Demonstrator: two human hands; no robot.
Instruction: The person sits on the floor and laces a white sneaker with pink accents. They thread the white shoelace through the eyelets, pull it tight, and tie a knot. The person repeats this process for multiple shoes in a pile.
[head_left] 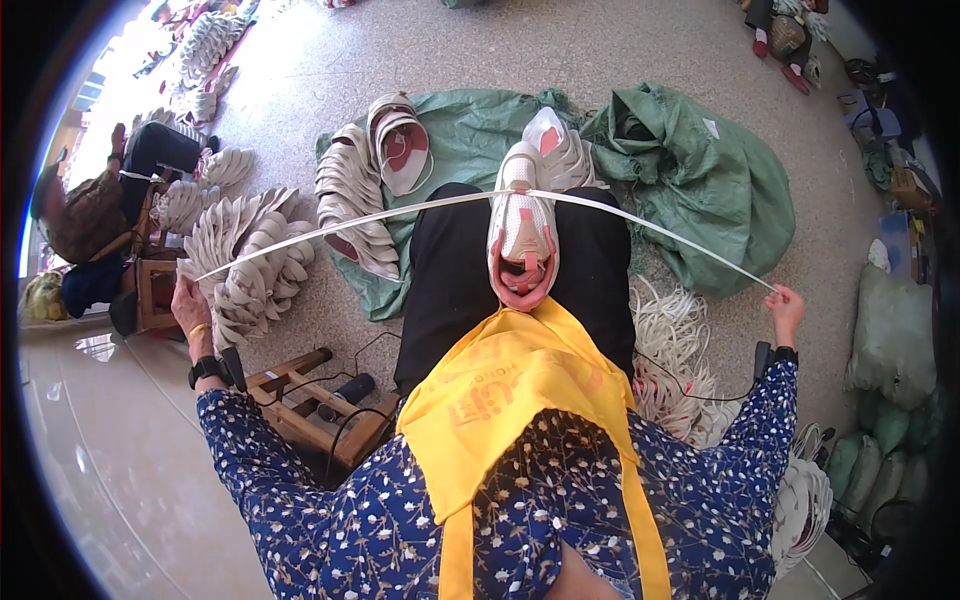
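A white and pink sneaker upper rests between my knees, its pink-lined opening towards me. A long flat white shoelace crosses its toe end and stretches out to both sides. At the far left, my left hand is closed on one end of the lace, level with the piled shoe parts. My right hand pinches the other end at the right, and the lace slopes down to it. Whether the lace passes through eyelets in the upper or only lies across it, I cannot tell.
Stacks of white shoe uppers lie on a green sheet ahead. A green sack sits to the right, above a heap of white laces. A wooden stool stands left of me. Another person sits farther left.
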